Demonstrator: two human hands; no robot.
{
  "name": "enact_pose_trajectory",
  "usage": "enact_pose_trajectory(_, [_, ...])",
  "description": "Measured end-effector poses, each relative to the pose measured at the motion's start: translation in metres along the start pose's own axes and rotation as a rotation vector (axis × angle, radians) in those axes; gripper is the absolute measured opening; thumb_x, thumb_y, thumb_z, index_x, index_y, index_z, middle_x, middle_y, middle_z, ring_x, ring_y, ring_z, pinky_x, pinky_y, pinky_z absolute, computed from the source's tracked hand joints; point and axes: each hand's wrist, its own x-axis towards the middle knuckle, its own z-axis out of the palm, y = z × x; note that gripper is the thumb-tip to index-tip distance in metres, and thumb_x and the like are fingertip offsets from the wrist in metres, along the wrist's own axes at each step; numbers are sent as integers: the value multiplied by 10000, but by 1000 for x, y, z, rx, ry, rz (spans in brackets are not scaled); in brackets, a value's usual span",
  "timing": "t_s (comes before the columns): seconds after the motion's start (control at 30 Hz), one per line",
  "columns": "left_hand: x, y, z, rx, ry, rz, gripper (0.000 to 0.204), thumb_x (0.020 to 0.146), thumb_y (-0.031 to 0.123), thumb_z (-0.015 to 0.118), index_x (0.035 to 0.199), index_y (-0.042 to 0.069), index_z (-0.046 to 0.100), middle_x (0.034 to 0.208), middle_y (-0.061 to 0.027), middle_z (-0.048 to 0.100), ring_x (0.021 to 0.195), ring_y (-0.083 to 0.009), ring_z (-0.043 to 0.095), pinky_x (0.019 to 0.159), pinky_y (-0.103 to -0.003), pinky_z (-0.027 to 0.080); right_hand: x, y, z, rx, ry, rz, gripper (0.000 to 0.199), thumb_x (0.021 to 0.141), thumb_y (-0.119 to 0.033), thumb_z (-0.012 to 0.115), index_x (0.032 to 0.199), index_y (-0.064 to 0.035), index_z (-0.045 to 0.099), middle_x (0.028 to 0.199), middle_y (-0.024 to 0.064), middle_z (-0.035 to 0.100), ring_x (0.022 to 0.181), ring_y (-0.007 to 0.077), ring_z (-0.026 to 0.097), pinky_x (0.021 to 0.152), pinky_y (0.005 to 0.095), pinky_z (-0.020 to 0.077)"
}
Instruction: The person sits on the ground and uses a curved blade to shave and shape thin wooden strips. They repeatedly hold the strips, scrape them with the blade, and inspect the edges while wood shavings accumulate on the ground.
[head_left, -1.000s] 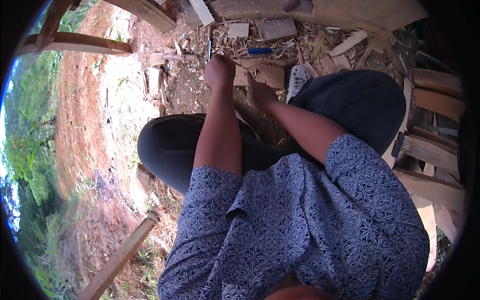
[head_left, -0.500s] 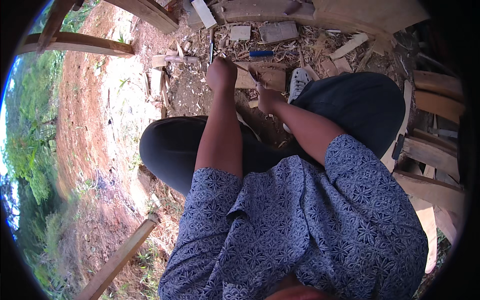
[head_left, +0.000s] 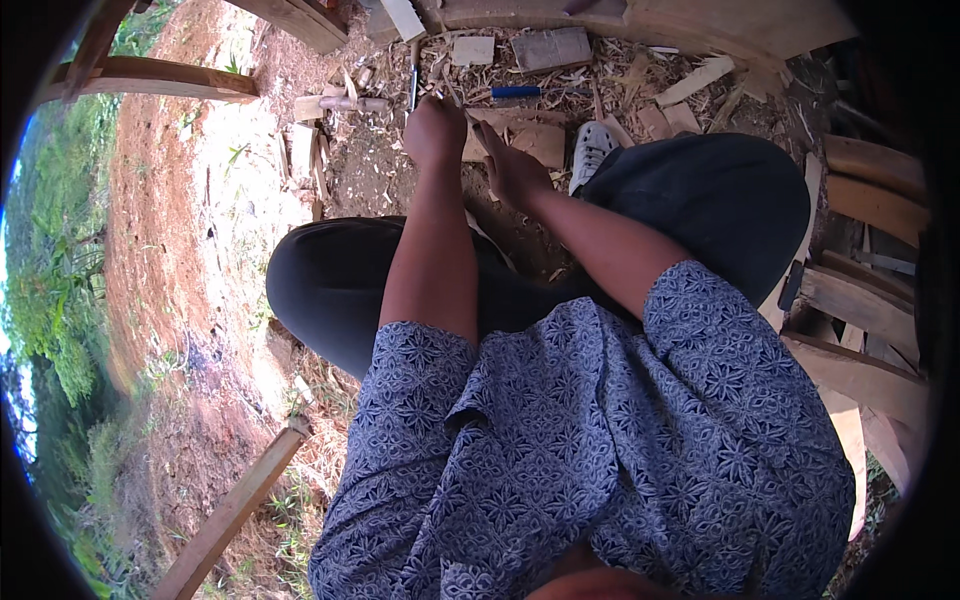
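My left hand [head_left: 437, 132] is closed, back of the hand up, around a thin strip of wood [head_left: 456, 97] whose tip shows past the fingers. Beside it on the right, my right hand [head_left: 517, 178] grips what looks like a knife [head_left: 487, 137], a narrow flat blade angled toward the left hand. Its handle is hidden in the palm. Just beyond my left fist lies a chisel-like tool [head_left: 414, 82] with a slim metal shaft. Under and behind the hands is a flat wooden board [head_left: 535, 140] on the chip-strewn ground.
A wooden mallet-like piece [head_left: 350, 103] lies to the left, a blue rod [head_left: 515, 92] beyond the board. Wood offcuts [head_left: 553, 49] are scattered ahead, with a large curved timber [head_left: 700, 22] behind them. Stacked planks [head_left: 860, 300] stand at right, a post [head_left: 235, 510] at lower left. My shoe [head_left: 594, 152] is close by.
My right hand has moved closer to the left hand and turned, so the blade now sits nearer the left fist. The view has shifted slightly.
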Motion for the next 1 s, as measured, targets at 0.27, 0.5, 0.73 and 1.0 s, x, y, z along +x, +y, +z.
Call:
enact_pose_trajectory(0.27, [2, 2, -2, -5, 2, -24, 384, 913, 361, 522, 1001, 46, 723, 996, -261, 711, 958, -458, 680, 867, -546, 532, 2, -12, -14, -5, 25, -23, 740, 901, -104, 492, 1581, -114, 201, 1074, 258, 689, 972, 404, 692, 849, 510, 537])
enact_pose_trajectory(0.5, [5, 2, 5, -22, 19, 21, 397, 928, 370, 513, 987, 36, 720, 988, -251, 714, 961, -441, 685, 851, -533, 540, 8, 12, 5, -52, -57, 90, 687, 923, -121, 463, 1566, -85, 223, 1071, 260, 684, 974, 414, 682, 850, 523, 533])
enact_pose_trajectory(0.73, [7, -1, 6, -3, 48, -4, 356, 929, 352, 526, 961, 62, 729, 951, -221, 728, 913, -434, 700, 821, -529, 553, -2, 25, 6, -142, -220, 190, 655, 941, -105, 439, 1565, -152, 245, 1049, 255, 684, 978, 411, 680, 866, 523, 526])
enact_pose_trajectory(1.0, [4, 8, -2, -22, 0, 25, 431, 943, 414, 509, 997, 44, 724, 986, -244, 715, 971, -441, 682, 870, -541, 531, 0, 59, 28, -114, -33, 83, 613, 976, -179, 470, 1547, -76, 270, 909, 272, 671, 837, 433, 663, 737, 540, 508])
